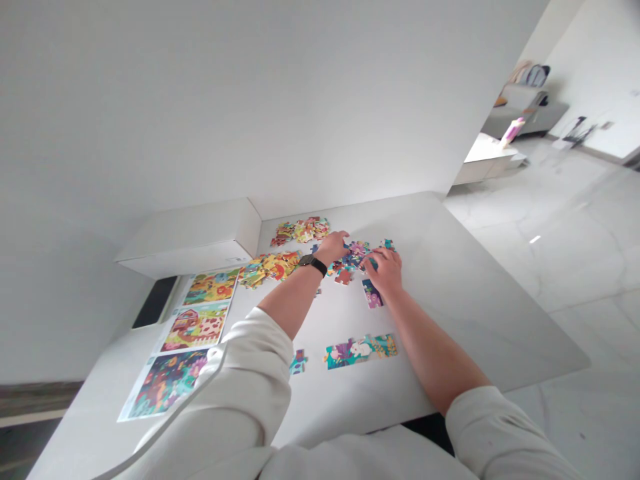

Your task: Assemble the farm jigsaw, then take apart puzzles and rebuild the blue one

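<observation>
My left hand [334,247], with a dark watch [313,265] on its wrist, reaches over the left side of a pile of purple and blue jigsaw pieces [358,251]. Its fingers are stretched out and partly hidden behind the hand. On the pile's right side lies my right hand [386,268], fingers apart and bent down onto the pieces. No piece can be seen held in either hand. A reddish-brown piece [343,276] lies between the hands. Just below my right hand is a purple joined piece [372,294]. Nearer to me sits a joined strip with a white rabbit [360,351].
Yellow-orange pieces [273,267] and a red-yellow pile [303,231] lie to the left. A printed picture sheet [195,327], a phone-like dark object [156,302] and a white box [200,233] stand further left. A loose teal piece [299,361] is near my left sleeve. A wall borders the table's back.
</observation>
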The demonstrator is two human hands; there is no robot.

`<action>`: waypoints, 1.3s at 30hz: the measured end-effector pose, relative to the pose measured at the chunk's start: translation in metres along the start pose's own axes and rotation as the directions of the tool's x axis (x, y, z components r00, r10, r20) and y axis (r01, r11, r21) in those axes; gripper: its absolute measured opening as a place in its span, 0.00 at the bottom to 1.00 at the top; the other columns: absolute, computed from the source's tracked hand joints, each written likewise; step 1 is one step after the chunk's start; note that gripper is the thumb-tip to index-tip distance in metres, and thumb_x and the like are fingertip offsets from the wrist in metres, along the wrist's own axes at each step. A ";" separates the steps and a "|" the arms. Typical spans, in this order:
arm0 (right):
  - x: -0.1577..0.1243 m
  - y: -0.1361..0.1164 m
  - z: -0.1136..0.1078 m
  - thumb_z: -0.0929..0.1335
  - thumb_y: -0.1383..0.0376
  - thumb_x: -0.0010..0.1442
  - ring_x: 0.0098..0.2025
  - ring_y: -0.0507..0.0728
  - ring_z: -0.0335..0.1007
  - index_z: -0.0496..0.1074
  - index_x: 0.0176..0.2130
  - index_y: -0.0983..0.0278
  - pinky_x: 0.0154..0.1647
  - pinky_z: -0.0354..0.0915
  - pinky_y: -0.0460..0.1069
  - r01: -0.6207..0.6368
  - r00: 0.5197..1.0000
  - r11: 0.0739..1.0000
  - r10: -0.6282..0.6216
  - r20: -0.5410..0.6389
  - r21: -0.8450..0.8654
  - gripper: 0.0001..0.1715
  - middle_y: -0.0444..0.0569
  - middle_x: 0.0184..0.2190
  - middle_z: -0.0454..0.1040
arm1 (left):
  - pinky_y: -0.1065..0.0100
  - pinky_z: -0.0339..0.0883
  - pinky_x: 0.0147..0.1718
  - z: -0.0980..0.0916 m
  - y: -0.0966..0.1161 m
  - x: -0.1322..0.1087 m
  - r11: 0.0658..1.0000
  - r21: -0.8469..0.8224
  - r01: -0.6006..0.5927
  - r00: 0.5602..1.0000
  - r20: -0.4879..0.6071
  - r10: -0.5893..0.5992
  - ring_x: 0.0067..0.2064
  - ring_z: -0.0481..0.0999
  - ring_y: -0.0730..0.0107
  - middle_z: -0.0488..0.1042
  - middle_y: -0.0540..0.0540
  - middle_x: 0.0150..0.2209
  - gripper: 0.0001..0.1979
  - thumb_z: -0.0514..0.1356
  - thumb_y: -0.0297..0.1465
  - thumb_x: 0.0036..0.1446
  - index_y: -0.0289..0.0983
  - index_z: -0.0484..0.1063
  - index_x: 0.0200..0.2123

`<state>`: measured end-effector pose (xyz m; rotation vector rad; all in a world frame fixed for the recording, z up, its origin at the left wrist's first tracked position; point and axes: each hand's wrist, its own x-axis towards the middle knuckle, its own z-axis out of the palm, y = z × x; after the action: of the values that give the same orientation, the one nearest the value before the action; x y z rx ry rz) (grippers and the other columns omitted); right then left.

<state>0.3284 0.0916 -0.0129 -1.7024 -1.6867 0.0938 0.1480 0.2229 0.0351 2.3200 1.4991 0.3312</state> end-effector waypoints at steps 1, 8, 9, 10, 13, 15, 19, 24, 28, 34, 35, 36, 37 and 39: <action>0.001 0.001 0.000 0.66 0.54 0.73 0.61 0.67 0.70 0.84 0.48 0.57 0.73 0.53 0.66 0.003 1.000 1.000 -0.003 -0.009 0.015 0.19 0.56 0.55 0.79 | 0.60 0.75 0.50 -0.003 0.000 0.001 0.999 -0.036 0.013 1.000 0.007 -0.013 0.49 0.83 0.51 0.84 0.38 0.48 0.26 0.72 0.26 0.53 0.37 0.81 0.57; 0.001 0.005 0.003 0.64 0.55 0.74 0.59 0.66 0.71 0.83 0.44 0.58 0.69 0.59 0.62 -0.009 0.999 1.000 0.008 -0.047 -0.012 0.19 0.56 0.51 0.80 | 0.64 0.73 0.40 -0.033 -0.007 -0.007 0.955 -0.298 0.015 0.995 -0.093 -0.045 0.37 0.81 0.61 0.83 0.44 0.33 0.03 0.70 0.26 0.54 0.37 0.83 0.34; 0.001 0.005 0.004 0.64 0.56 0.74 0.59 0.67 0.71 0.83 0.44 0.58 0.69 0.58 0.63 -0.002 0.999 1.000 0.002 -0.051 -0.009 0.19 0.56 0.50 0.80 | 0.64 0.73 0.40 -0.037 -0.009 -0.011 0.937 -0.349 0.016 0.989 -0.131 -0.066 0.36 0.80 0.62 0.82 0.44 0.32 0.03 0.71 0.27 0.54 0.36 0.82 0.34; 0.000 0.004 0.004 0.64 0.56 0.73 0.58 0.66 0.71 0.83 0.44 0.58 0.70 0.58 0.63 0.007 0.999 1.000 -0.008 -0.051 -0.005 0.18 0.56 0.50 0.80 | 0.64 0.74 0.40 -0.040 -0.011 -0.017 0.914 -0.406 0.016 0.981 -0.171 -0.093 0.36 0.80 0.62 0.82 0.44 0.32 0.04 0.71 0.27 0.54 0.36 0.81 0.34; -0.001 0.001 0.001 0.64 0.58 0.73 0.58 0.66 0.73 0.82 0.46 0.59 0.70 0.58 0.63 0.043 0.998 0.999 -0.043 -0.037 0.005 0.18 0.56 0.51 0.80 | 0.62 0.76 0.42 -0.047 -0.014 -0.043 0.776 -0.631 0.012 0.953 -0.228 -0.200 0.35 0.80 0.64 0.80 0.45 0.33 0.08 0.72 0.29 0.56 0.35 0.78 0.38; 0.000 -0.005 -0.006 0.64 0.59 0.73 0.58 0.66 0.73 0.82 0.48 0.60 0.69 0.61 0.62 0.057 0.998 0.998 -0.056 -0.040 0.014 0.18 0.57 0.51 0.80 | 0.61 0.77 0.42 -0.049 -0.014 -0.069 0.610 -0.792 0.001 0.947 -0.195 -0.255 0.34 0.81 0.66 0.78 0.48 0.33 0.13 0.72 0.31 0.58 0.35 0.77 0.44; 0.008 -0.019 -0.028 0.61 0.60 0.74 0.56 0.67 0.75 0.81 0.51 0.61 0.64 0.68 0.61 0.030 0.996 0.992 -0.019 -0.090 0.125 0.21 0.60 0.52 0.81 | 0.63 0.79 0.44 -0.045 -0.010 -0.132 0.341 -0.939 -0.050 0.961 -0.138 -0.240 0.33 0.82 0.71 0.76 0.52 0.33 0.19 0.74 0.35 0.57 0.37 0.74 0.49; 0.009 -0.045 -0.048 0.64 0.45 0.71 0.43 0.63 0.80 0.80 0.49 0.59 0.45 0.75 0.55 -0.190 0.981 0.822 0.144 0.127 0.537 0.26 0.54 0.43 0.84 | 0.63 0.80 0.45 -0.026 0.001 -0.189 0.232 -0.967 -0.108 0.945 -0.172 -0.278 0.36 0.84 0.71 0.78 0.51 0.36 0.24 0.76 0.43 0.55 0.38 0.72 0.46; -0.017 -0.069 -0.044 0.71 0.38 0.62 0.35 0.58 0.78 0.80 0.47 0.57 0.31 0.70 0.50 -0.340 0.912 0.673 0.065 0.405 0.657 0.29 0.49 0.41 0.83 | 0.61 0.80 0.46 0.000 0.009 -0.209 0.214 -0.967 -0.136 0.936 -0.196 -0.291 0.36 0.84 0.69 0.78 0.50 0.37 0.26 0.77 0.46 0.54 0.38 0.71 0.44; -0.043 -0.075 -0.026 0.77 0.38 0.51 0.29 0.54 0.71 0.76 0.37 0.59 0.30 0.65 0.49 -0.359 0.892 0.626 0.012 0.452 0.693 0.30 0.43 0.29 0.77 | 0.58 0.80 0.47 0.025 0.005 -0.219 0.203 -0.976 -0.082 0.952 -0.137 -0.273 0.37 0.85 0.66 0.80 0.48 0.37 0.27 0.75 0.51 0.54 0.38 0.73 0.44; -0.043 -0.072 -0.025 0.76 0.38 0.51 0.29 0.54 0.70 0.76 0.36 0.59 0.30 0.65 0.49 -0.355 0.898 0.626 0.022 0.440 0.694 0.30 0.43 0.29 0.76 | 0.58 0.80 0.48 0.027 0.004 -0.220 0.207 -0.976 -0.073 0.950 -0.131 -0.284 0.38 0.85 0.66 0.81 0.47 0.37 0.27 0.74 0.52 0.55 0.37 0.74 0.44; -0.042 -0.070 -0.024 0.76 0.37 0.50 0.28 0.54 0.69 0.75 0.36 0.59 0.30 0.64 0.49 -0.351 0.904 0.628 0.035 0.425 0.695 0.30 0.43 0.28 0.76 | 0.58 0.80 0.47 0.028 0.002 -0.220 0.213 -0.975 -0.064 0.946 -0.127 -0.298 0.38 0.84 0.66 0.81 0.47 0.37 0.27 0.73 0.53 0.56 0.37 0.74 0.44; -0.042 -0.068 -0.023 0.76 0.37 0.50 0.28 0.54 0.68 0.75 0.36 0.59 0.31 0.64 0.49 -0.348 0.910 0.630 0.048 0.413 0.694 0.31 0.43 0.28 0.76 | 0.58 0.80 0.47 0.028 0.001 -0.220 0.219 -0.974 -0.058 0.942 -0.126 -0.311 0.38 0.84 0.66 0.81 0.46 0.36 0.27 0.72 0.53 0.56 0.37 0.75 0.44; -0.041 -0.064 -0.023 0.76 0.37 0.51 0.28 0.54 0.67 0.75 0.36 0.59 0.31 0.64 0.49 -0.349 0.916 0.634 0.074 0.395 0.690 0.30 0.43 0.28 0.75 | 0.60 0.80 0.46 0.029 -0.001 -0.220 0.230 -0.972 -0.055 0.937 -0.129 -0.323 0.38 0.84 0.67 0.81 0.46 0.37 0.26 0.72 0.52 0.57 0.37 0.75 0.45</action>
<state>0.2811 0.0373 0.0206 -1.2444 -1.3388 1.1110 0.0681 0.0174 0.0076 1.0721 1.0204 1.2354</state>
